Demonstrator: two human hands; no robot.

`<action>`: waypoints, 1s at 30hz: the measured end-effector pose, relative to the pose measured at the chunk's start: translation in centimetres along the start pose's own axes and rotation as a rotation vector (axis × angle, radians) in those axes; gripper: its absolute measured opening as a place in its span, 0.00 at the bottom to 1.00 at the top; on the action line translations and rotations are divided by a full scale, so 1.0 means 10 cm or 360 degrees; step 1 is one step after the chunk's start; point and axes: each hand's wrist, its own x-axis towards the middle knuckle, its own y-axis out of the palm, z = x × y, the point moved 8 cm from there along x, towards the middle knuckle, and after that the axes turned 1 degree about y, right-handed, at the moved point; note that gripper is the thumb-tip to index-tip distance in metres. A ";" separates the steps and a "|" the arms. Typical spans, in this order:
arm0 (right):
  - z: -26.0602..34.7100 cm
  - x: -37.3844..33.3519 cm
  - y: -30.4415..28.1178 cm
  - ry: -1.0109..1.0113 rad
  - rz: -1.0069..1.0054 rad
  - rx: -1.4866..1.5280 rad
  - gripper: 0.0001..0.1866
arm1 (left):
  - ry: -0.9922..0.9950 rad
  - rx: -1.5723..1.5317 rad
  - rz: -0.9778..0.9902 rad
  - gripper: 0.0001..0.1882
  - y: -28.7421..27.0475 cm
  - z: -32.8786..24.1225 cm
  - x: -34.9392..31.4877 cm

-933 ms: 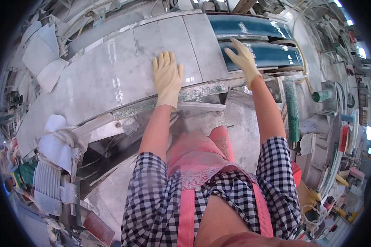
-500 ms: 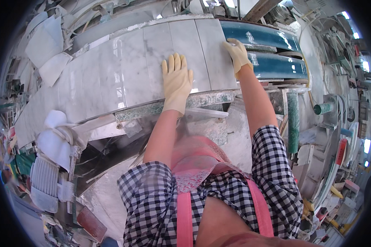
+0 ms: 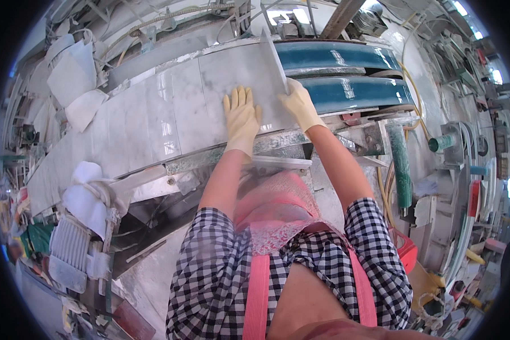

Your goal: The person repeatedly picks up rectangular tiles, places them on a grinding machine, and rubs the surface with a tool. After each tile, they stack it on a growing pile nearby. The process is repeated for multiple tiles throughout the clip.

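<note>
A row of grey-white marble tiles (image 3: 141,107) covers the long bench in front of me. My left hand (image 3: 242,118), in a cream rubber glove, lies flat on the polished tiles with its fingers stretched. At the row's right end one marble tile (image 3: 274,61) stands tilted up on its edge, seen nearly edge-on. My right hand (image 3: 300,103), gloved the same way, is closed on the near end of that tile. Just right of it run two blue belts (image 3: 345,93), side by side and bare where they show.
A metal rail (image 3: 201,158) runs along the bench's near side. To the left stands a ribbed motor (image 3: 71,246) beneath a white cover. A green post (image 3: 399,164) and a yellow hose (image 3: 419,107) are at the right. Behind the bench lie cables and a brown beam (image 3: 345,17).
The end tile has gone from lying flat to standing on its edge. My right hand has moved left with it and closed on it; my left hand stays flat on the tiles.
</note>
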 end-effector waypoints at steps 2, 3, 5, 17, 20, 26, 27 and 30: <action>-0.03 0.04 -0.13 0.0041 -0.0002 -0.0351 0.25 | 0.0016 -0.0050 0.0042 0.33 0.03 0.01 0.04; -0.01 0.08 -0.17 0.0001 0.0051 -0.0439 0.24 | 0.0006 -0.0087 0.0088 0.33 0.05 0.03 0.08; -0.05 0.11 -0.27 0.0030 0.0127 -0.0695 0.23 | -0.0073 -0.0187 0.0122 0.35 0.07 0.05 0.18; 0.00 -0.01 -0.33 -0.0107 -0.0026 -0.0567 0.12 | -0.0526 0.0007 0.0251 0.50 0.30 -0.32 0.97; 0.04 -0.02 -0.38 -0.0130 -0.0072 -0.0547 0.12 | -0.0598 0.0047 0.0433 0.51 0.35 -0.30 1.11; -0.05 -0.04 -0.39 -0.0130 -0.0036 -0.0548 0.16 | -0.0713 0.0086 0.0782 0.50 0.37 -0.36 1.31; -0.06 -0.03 -0.43 -0.0162 -0.0072 -0.0520 0.17 | -0.0695 0.0030 0.0795 0.49 0.34 -0.36 1.31; -0.05 -0.02 -0.53 -0.0232 -0.0064 -0.0440 0.16 | -0.0543 -0.0408 0.0667 0.43 0.10 -0.33 1.25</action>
